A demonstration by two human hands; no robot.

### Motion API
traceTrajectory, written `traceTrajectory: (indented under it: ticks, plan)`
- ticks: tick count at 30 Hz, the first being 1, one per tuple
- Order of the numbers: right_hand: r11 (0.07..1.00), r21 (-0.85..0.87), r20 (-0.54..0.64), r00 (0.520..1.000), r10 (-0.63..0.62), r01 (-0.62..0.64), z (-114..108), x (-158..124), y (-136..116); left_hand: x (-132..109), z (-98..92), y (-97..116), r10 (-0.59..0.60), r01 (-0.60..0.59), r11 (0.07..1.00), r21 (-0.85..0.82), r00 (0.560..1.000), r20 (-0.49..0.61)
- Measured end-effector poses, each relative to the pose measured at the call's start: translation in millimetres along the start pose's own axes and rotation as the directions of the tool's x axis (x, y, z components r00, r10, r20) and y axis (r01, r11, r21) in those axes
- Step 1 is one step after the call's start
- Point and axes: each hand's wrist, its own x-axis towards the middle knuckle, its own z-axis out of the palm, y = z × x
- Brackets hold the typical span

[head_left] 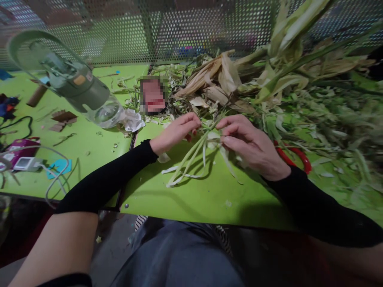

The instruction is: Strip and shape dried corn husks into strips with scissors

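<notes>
Several pale green plant strips (191, 153) fan out over the green table (179, 207), their light ends pointing toward the front edge. My left hand (179, 131) is at the upper end of these strips, fingers curled and pinched on them. On the other side, my right hand (251, 145) has its thumb and fingertips drawn together on the strips and a wider pale leaf piece (214, 136). The fingertips of both hands are a short distance apart. Small leaf scraps lie around them.
A large heap of husks and stalks (221, 79) fills the back right. Red scissor handles (299, 156) lie beside my right wrist. A green bottle (86, 91), crumpled paper (131, 119), a blurred-out object (154, 95), a white charger (26, 163) and its cable lie left.
</notes>
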Motion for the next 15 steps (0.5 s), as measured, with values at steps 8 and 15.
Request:
traceTrajectory:
  ticks: [8,15]
  plan:
    - [0.859,0.468,0.055,0.977,0.208,-0.209,8.9,-0.4,1.9,-10.5,12.1,4.5,0.124,-0.111,0.985,-0.133,0.987,0.101]
    - [0.940,0.292,0.074,0.984,0.163,-0.178,9.7,-3.8,7.6,-11.7,17.6,2.5,0.120,-0.102,0.988,-0.119,0.980,0.158]
